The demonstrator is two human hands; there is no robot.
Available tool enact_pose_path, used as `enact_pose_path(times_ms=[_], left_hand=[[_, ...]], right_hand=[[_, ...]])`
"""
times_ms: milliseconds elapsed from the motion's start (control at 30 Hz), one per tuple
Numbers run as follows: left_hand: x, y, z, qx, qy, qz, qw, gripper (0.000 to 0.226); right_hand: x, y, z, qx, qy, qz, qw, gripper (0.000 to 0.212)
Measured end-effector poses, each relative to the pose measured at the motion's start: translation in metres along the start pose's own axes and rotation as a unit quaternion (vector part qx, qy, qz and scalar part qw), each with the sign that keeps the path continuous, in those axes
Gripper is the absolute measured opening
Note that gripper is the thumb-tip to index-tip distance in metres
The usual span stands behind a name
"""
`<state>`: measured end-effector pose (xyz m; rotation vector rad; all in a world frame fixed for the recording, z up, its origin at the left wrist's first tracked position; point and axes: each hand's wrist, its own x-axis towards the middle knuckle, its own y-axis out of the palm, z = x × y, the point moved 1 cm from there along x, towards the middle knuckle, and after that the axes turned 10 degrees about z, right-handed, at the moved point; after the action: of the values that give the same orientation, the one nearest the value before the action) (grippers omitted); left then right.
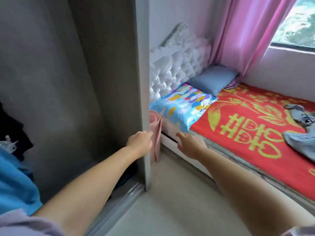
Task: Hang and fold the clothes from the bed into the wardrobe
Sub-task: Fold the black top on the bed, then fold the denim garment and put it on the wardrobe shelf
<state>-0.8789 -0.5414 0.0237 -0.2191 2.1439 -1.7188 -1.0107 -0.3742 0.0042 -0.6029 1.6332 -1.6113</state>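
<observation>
Head view. The left hand [140, 142] reaches forward with its fingers loosely extended at the front edge of the grey wardrobe door [68, 82]; this grip closes on nothing, and whether the fingertips actually touch the door edge cannot be told. The right hand [190, 143] is stretched forward beside it, fingers spread and relaxed, index finger pointing ahead, its grip likewise holding nothing; it hovers at the near edge of the bed [221, 160].

Between the 2 hands, just ahead of the left fingertips, stands a rolled pink mat [156, 132], upright in the gap between wardrobe and bed. Ahead of the right hand lies a bright patterned pillow [183, 106], and beyond that a blue pillow [213, 79] against the white tufted headboard [172, 72]. To the right of the right hand spreads the red bedspread [242, 126] with gold characters.

Well to the right of both hands, on the bedspread near the frame's edge, lies the grey clothing [300, 126], crumpled and unfolded, untouched by either hand.

Left of the left arm, inside the wardrobe opening, a blue garment [15, 181] and a dark garment [12, 130] are partly visible. A pink curtain [247, 31] hangs behind the bed beside the window [296, 21].
</observation>
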Motion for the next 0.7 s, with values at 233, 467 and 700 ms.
enact_pose_path(times_ms=[233,467,700], left_hand=[[0.099,0.019,-0.221,0.031,0.170,0.018,0.985,0.037],[0.155,0.059,-0.409,0.036,0.276,0.055,0.959,0.035],[0.226,0.072,-0.497,0.058,0.305,0.083,0.947,0.037]], right_hand=[[-0.101,-0.001,-0.218,-0.003,0.153,0.015,0.988,0.047],[-0.178,0.004,-0.396,-0.007,0.264,0.046,0.963,0.052],[-0.188,0.021,-0.498,0.031,0.333,0.055,0.941,0.049]])
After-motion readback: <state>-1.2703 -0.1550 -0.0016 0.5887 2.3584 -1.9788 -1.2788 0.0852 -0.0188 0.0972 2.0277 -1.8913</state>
